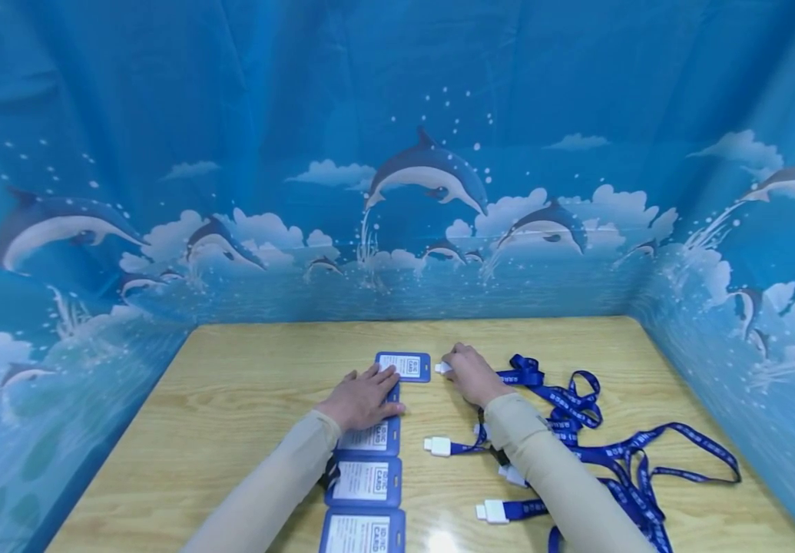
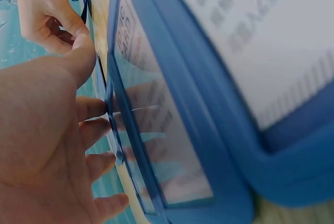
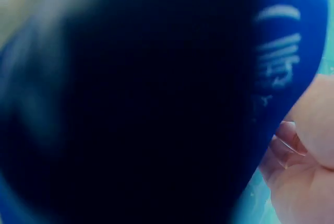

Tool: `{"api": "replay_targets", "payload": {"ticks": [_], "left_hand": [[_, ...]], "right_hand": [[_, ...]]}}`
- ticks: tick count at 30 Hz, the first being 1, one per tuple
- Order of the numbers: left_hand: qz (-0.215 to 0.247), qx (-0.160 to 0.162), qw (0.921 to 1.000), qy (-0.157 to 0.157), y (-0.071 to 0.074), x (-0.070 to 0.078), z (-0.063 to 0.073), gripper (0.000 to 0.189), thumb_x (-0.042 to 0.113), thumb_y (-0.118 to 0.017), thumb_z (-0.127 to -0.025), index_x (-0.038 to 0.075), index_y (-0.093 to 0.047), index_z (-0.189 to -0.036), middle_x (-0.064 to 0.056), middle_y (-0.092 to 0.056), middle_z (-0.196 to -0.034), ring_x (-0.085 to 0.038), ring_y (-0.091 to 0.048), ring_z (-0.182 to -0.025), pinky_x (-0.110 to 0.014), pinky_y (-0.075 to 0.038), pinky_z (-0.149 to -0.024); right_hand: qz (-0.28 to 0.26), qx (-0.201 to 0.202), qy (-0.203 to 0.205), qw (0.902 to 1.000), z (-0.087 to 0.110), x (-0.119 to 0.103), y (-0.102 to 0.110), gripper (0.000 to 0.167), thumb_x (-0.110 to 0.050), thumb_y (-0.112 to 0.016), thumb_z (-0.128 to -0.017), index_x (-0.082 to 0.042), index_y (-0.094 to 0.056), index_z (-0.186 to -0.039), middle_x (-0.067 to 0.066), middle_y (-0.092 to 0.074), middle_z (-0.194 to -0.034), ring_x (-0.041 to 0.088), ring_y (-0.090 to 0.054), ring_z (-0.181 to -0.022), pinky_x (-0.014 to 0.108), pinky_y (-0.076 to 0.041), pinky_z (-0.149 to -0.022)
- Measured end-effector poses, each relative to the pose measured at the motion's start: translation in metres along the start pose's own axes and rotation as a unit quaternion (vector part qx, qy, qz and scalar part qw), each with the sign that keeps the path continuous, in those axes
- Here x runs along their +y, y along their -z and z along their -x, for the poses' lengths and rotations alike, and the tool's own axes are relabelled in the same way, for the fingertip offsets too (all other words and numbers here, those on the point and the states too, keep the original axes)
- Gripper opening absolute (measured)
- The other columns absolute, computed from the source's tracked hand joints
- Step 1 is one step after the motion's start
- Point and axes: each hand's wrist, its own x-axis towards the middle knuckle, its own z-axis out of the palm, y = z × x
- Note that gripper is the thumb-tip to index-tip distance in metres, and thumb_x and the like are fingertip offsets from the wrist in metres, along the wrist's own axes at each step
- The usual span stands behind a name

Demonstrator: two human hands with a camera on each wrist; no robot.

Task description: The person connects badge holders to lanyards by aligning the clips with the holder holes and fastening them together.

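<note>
My left hand (image 1: 361, 401) lies palm down with its fingers spread, the fingertips on the farthest blue ID card holder (image 1: 423, 368). That holder lies sideways, its slotted end toward the right. In the left wrist view, the left fingers (image 2: 99, 164) look straight and rest along the holders' edges. My right hand (image 1: 472, 376) pinches the white plastic end clip (image 1: 442, 368) of a blue printed lanyard (image 1: 525, 375), just right of the slot and apart from it. In the right wrist view, blue strap (image 3: 292, 41) covers most of the picture and hides the fingertips.
More blue card holders (image 1: 367, 481) form a column toward the near edge. Several other lanyards (image 1: 621, 453) lie loosely tangled at right, with white clips (image 1: 438, 445) pointing left. A blue dolphin-print curtain (image 1: 397, 292) surrounds the wooden table (image 1: 245, 392).
</note>
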Motion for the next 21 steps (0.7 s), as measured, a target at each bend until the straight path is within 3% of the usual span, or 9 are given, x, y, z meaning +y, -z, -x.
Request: {"api": "replay_targets", "payload": {"ticks": [21], "left_hand": [[0.010,-0.004,0.9999,-0.001,0.0002,0.0014,-0.0013,0.074,0.068,-0.033,-0.100,0.027,-0.027,-0.161,0.006,-0.021,-0.169,-0.031,-0.019,-0.156,-0.056,-0.020,-0.125]], "right_hand": [[-0.001,-0.007,0.002,1.0000,-0.0006,-0.0036,0.0000,0.033,-0.011,-0.068,-0.097,0.001,-0.067,-0.127,0.014,-0.065,-0.115,0.029,-0.062,-0.108,0.041,-0.056,-0.096]]}}
